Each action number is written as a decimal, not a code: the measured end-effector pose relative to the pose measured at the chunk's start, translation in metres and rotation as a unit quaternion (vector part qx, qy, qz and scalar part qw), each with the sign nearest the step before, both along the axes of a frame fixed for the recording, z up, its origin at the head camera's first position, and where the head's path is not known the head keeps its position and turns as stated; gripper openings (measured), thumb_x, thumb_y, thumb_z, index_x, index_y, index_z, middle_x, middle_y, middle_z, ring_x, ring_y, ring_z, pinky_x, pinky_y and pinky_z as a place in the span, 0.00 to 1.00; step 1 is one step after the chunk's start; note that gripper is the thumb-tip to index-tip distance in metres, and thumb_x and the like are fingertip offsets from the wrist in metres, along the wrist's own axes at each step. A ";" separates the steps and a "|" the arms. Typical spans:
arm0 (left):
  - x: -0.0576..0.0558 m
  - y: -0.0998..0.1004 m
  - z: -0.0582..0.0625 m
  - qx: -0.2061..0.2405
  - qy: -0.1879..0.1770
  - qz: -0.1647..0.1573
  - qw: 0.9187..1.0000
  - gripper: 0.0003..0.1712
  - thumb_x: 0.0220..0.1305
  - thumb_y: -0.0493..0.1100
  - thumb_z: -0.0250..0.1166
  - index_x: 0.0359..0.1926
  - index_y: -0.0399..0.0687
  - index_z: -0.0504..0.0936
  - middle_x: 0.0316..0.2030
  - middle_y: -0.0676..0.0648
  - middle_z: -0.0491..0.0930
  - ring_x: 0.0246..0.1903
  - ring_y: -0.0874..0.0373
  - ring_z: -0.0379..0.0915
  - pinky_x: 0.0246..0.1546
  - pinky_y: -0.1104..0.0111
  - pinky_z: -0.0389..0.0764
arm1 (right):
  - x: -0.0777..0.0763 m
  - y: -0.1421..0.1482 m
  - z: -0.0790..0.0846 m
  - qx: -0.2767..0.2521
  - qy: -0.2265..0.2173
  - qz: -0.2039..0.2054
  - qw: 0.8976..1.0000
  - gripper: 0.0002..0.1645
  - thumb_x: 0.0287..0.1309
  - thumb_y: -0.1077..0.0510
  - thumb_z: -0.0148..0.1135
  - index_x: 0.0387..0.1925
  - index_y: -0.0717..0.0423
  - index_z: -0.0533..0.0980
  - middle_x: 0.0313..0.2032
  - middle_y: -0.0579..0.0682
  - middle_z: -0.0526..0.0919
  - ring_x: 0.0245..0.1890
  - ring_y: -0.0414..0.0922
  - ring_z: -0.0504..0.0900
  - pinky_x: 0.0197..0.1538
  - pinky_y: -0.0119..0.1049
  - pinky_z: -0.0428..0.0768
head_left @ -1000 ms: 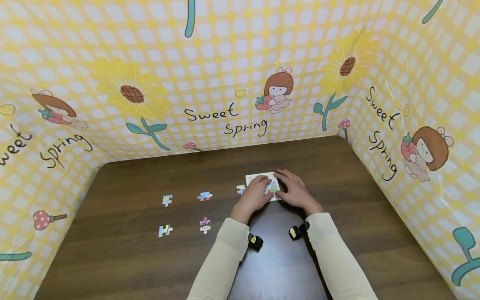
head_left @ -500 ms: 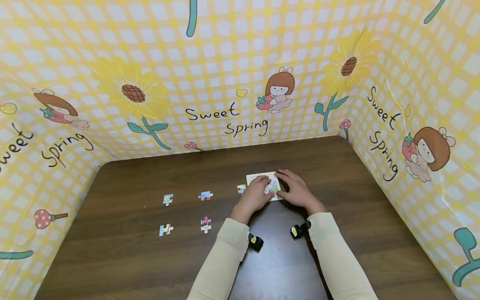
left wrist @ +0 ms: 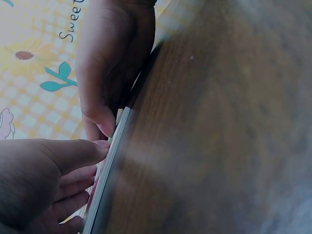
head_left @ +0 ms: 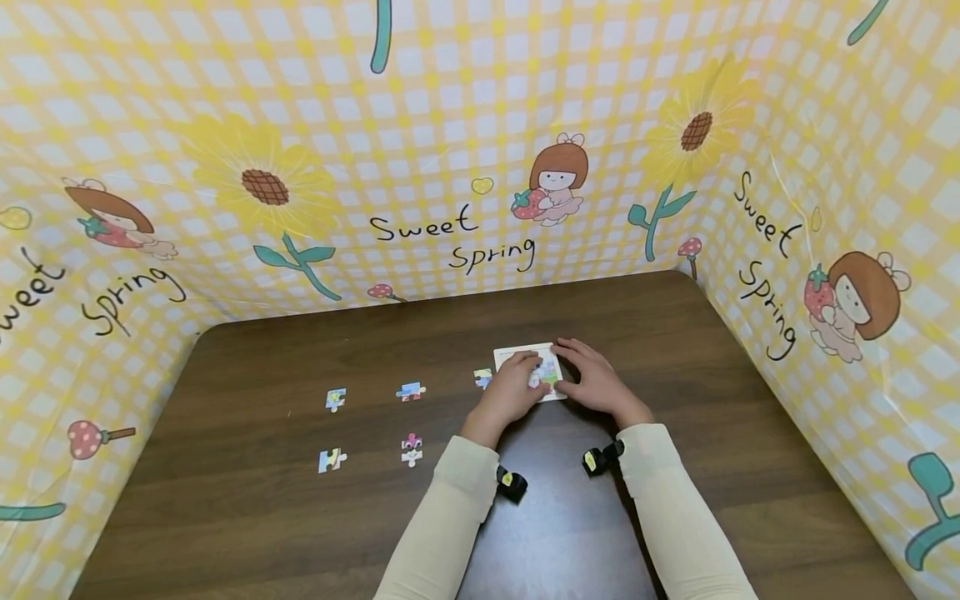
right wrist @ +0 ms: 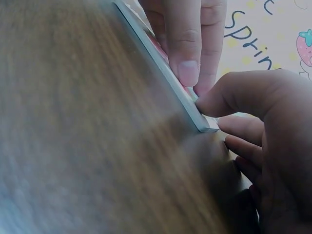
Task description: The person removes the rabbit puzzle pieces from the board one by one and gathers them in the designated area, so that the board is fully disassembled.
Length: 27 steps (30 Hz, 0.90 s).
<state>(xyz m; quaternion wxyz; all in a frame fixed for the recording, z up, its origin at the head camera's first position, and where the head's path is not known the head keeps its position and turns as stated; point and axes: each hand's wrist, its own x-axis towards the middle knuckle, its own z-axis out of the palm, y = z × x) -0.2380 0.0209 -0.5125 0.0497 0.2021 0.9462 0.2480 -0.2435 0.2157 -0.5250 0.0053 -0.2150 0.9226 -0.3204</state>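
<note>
A small jigsaw puzzle board (head_left: 517, 349) with a white border and a colourful picture lies on the brown table. My left hand (head_left: 512, 387) lies over its left and middle part, fingers bent down, thumb near the lower right corner. In the left wrist view, the left thumb (left wrist: 100, 148) touches the board's face by its edge. At the board's right side is my right hand (head_left: 596, 383), with its index finger at the far right corner. The right thumb (right wrist: 214, 100) presses on top near the near right corner. Most of the picture is hidden under the hands.
Loose jigsaw pieces lie to the left: a blue-yellow piece (head_left: 335, 400), a blue-red piece (head_left: 410, 391), a yellow-blue piece (head_left: 332, 460) and a pink-white piece (head_left: 411, 450). Another piece (head_left: 482, 378) sits beside the board. A yellow checked cloth (head_left: 427, 150) walls the table.
Both hands stay at the puzzle board with barely any movement. The loose pieces keep their places, and the whole view shifts very slightly.
</note>
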 end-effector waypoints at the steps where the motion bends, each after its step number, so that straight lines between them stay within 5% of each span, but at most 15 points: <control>1: 0.000 0.000 0.000 0.002 0.000 0.001 1.000 0.30 0.67 0.51 0.63 0.65 0.43 0.72 0.68 0.47 0.65 0.66 0.51 0.61 0.64 0.59 0.66 | 0.000 0.000 0.000 -0.001 0.000 0.000 1.000 0.38 0.58 0.55 0.64 0.68 0.57 0.66 0.71 0.57 0.61 0.72 0.57 0.52 0.67 0.62 0.53; 19: 0.000 0.001 -0.004 0.041 0.010 0.002 0.999 0.27 0.64 0.48 0.66 0.62 0.46 0.73 0.62 0.46 0.71 0.62 0.51 0.67 0.61 0.60 0.68 | 0.001 0.001 -0.003 -0.005 0.000 -0.001 1.000 0.38 0.58 0.56 0.65 0.68 0.58 0.66 0.71 0.57 0.60 0.72 0.57 0.51 0.67 0.62 0.53; 27: 0.001 0.000 0.000 0.058 0.036 0.012 0.998 0.19 0.67 0.38 0.62 0.58 0.44 0.76 0.55 0.45 0.77 0.59 0.51 0.69 0.61 0.60 0.68 | 0.002 0.001 0.000 -0.007 -0.002 -0.002 1.000 0.38 0.58 0.55 0.65 0.69 0.57 0.66 0.71 0.57 0.61 0.73 0.56 0.52 0.67 0.61 0.54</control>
